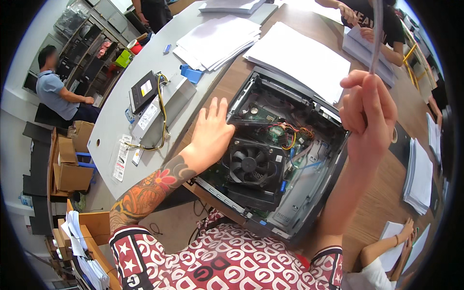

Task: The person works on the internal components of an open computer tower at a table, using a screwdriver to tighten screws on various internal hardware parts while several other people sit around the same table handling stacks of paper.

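The left forearm (tattooed from elbow to wrist) slants in from the near left toward the far right, and the left hand [209,134] lies palm down at the left rim of an open computer case [290,208], its fingers loosely spread and pointing to the far side, the thumb side turned right against the rim. The right arm is raised, its forearm crossing in front of the case's right edge, wrist nearly straight; the right hand [368,113] is held up at the far right corner with thumb and forefinger pinched together on a long, thin grey strip [376,41] that runs upward out of view, the other fingers curled in. The case sits in front of the person on the brown table [374,203], with a black fan [243,162] and coloured wires [290,133] inside. Left of it, on the grey table [108,130], lies a silver metal box [180,100]; beyond the case is a stack of white paper [299,58].
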Motion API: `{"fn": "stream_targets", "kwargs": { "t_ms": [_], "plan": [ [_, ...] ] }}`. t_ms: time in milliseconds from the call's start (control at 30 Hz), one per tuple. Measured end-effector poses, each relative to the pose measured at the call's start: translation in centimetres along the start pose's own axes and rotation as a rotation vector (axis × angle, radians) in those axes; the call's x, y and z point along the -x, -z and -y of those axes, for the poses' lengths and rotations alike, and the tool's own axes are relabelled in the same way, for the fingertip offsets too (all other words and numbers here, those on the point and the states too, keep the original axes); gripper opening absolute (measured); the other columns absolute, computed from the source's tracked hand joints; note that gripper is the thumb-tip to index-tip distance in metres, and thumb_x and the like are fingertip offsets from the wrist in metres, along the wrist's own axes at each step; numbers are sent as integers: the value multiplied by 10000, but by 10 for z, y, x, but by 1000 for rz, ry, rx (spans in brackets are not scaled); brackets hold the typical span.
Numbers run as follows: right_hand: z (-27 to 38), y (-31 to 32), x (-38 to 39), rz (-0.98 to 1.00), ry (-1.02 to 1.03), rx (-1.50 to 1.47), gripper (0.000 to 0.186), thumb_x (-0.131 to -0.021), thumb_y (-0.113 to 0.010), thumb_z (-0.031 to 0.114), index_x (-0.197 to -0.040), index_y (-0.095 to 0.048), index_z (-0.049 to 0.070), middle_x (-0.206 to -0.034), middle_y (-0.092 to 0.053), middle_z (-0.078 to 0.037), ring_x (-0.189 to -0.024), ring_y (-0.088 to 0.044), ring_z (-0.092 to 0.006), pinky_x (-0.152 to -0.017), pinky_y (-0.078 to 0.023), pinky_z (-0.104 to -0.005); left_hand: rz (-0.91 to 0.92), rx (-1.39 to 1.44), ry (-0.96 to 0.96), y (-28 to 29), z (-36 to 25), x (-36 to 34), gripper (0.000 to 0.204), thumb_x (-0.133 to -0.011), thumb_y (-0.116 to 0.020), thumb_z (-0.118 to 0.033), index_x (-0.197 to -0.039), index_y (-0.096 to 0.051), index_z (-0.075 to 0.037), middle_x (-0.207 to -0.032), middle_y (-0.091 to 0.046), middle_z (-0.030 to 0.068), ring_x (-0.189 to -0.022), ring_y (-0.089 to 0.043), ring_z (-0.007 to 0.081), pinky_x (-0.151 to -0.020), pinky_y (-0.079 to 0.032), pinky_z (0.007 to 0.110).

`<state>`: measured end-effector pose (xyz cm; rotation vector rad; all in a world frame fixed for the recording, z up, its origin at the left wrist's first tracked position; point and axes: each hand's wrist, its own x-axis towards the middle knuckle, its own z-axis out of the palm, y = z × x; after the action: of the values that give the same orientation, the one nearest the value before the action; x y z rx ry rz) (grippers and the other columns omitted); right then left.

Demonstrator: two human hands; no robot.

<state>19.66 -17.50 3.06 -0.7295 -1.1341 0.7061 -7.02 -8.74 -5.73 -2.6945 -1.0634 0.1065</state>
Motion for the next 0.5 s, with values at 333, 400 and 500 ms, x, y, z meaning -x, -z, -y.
{"fn": "stream_targets", "kwargs": {
  "t_ms": [333, 400, 500],
  "plan": [
    [-2, 13, -2, 5, 5, -52, 318, -1015, -532, 221, -906, -664, -47, -550, -431, 75, -451, -272, 10, -429, -152, -209, 132, 359, -45, 9, 14, -4, 140, -745, -638, -61, -826, -650, 53, -1148, -439, 286, -1048, -539, 432, -919, -457, 457],
    [-4, 16, -2, -43, 40, -43, 317, -1014, -531, 215, -909, -658, -55, -557, -442, 70, -447, -276, 9, -427, -152, -207, 163, 330, -8, 10, 14, -7, 158, -741, -643, -80, -857, -664, 24, -1184, -452, 272, -1073, -541, 406, -922, -455, 452],
    [-21, 36, -1, -75, 38, 22, 365, -1032, -496, 256, -963, -637, -73, -562, -434, 57, -442, -274, 6, -416, -151, -208, 152, 269, -3, 15, 14, 2, 192, -739, -643, -86, -919, -674, -25, -1210, -477, 256, -1108, -542, 384, -920, -453, 446]
  ]
}}
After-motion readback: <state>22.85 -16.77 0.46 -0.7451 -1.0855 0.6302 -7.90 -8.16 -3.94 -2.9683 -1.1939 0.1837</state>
